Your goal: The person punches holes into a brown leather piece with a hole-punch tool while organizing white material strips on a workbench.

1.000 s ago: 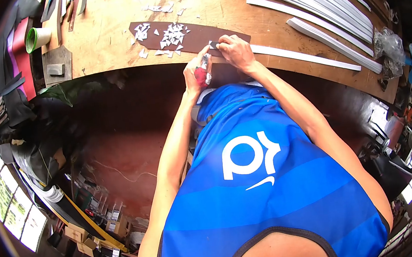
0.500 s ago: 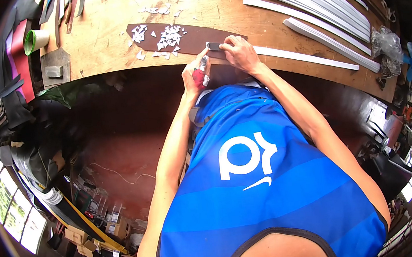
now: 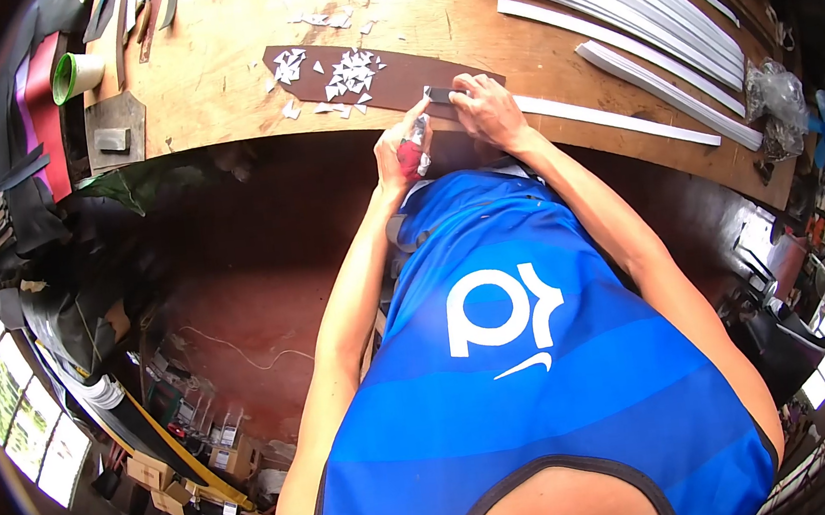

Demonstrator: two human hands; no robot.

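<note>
A long brown board lies along the front edge of the wooden table, with many small white cut pieces on its left half. My left hand, with a red and silvery wrapping on it, is closed at the board's front edge, its fingertips at the left end of a small dark block. The fingers of my right hand are pinched on the right end of that block. From beside my right hand a white strip runs right along the table edge.
Bundles of white strips lie at the back right, near a clear plastic bag. At the left are a green-rimmed cup and a metal block on a flat plate. Scraps lie behind the board.
The view has shifted slightly, so table and board appear a little further right. Both hands keep nearly the same place at the dark block.
</note>
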